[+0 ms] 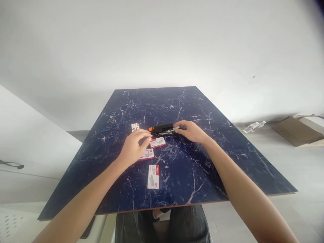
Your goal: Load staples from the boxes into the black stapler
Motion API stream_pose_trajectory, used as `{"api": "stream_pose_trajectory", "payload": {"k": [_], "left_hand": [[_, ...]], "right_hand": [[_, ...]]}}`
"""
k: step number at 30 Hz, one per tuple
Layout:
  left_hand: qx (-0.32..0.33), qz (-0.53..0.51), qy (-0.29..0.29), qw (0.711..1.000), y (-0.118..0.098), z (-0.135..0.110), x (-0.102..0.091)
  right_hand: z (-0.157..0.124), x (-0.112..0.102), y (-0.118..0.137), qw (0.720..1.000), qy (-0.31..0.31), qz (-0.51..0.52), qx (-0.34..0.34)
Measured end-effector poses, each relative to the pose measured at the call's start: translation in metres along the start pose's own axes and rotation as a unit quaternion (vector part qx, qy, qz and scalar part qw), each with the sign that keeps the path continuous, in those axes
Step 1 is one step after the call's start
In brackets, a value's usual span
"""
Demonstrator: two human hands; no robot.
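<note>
A black stapler (pixel 163 127) with an orange tip and a metal lower part lies near the middle of the table. At its right end, my right hand (pixel 189 131) is closed, thumb and fingers pinching a silver-grey piece at that end. My left hand (pixel 134 145) hovers by the orange tip, thumb and fingertips nearly together; anything between them is too small to make out. Below the stapler lies a red-and-white staple box (pixel 158 142). Another staple box (pixel 148 154) is partly behind my left hand. Closer to me rests an upright-turned box (pixel 153 177), and a small white card or box (pixel 135 127) sits beyond my left fingers.
The dark blue marbled table (pixel 177 104) reaches to a white wall. On the floor at right are a clear plastic bottle (pixel 253 127) and a brown cardboard box (pixel 296 131). A white cabinet with a dark handle (pixel 11 164) stands at left.
</note>
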State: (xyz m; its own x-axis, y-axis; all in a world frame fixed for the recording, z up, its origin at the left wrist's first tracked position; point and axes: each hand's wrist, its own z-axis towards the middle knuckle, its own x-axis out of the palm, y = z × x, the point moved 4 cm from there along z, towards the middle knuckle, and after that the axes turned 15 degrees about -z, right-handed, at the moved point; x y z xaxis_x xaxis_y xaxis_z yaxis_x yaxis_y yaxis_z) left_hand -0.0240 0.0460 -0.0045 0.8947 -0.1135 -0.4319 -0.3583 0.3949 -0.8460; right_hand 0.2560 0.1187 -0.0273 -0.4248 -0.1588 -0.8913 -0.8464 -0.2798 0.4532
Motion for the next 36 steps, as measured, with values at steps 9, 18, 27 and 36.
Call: {"api": "stream_pose_trajectory", "payload": {"k": [9,18,27,36], "left_hand": [[-0.002,0.040,0.009,0.999,-0.0023,-0.0003,0.0004],[0.000,0.050,0.013,0.999,-0.0010,0.0000,0.0011],[0.008,0.058,0.015,0.998,0.0015,-0.0005,0.0009],[0.019,0.071,0.018,0.997,0.0007,-0.0005,0.0024]], "right_hand": [[-0.0022,-0.0027,0.0070,0.997,0.035,-0.064,0.011],[-0.0028,-0.0018,0.0064,0.997,0.043,-0.054,0.028],[-0.0017,-0.0017,0.0044,0.997,0.053,-0.035,0.033],[-0.0018,-0.0013,0.0048,0.996,0.055,-0.054,0.038]]}}
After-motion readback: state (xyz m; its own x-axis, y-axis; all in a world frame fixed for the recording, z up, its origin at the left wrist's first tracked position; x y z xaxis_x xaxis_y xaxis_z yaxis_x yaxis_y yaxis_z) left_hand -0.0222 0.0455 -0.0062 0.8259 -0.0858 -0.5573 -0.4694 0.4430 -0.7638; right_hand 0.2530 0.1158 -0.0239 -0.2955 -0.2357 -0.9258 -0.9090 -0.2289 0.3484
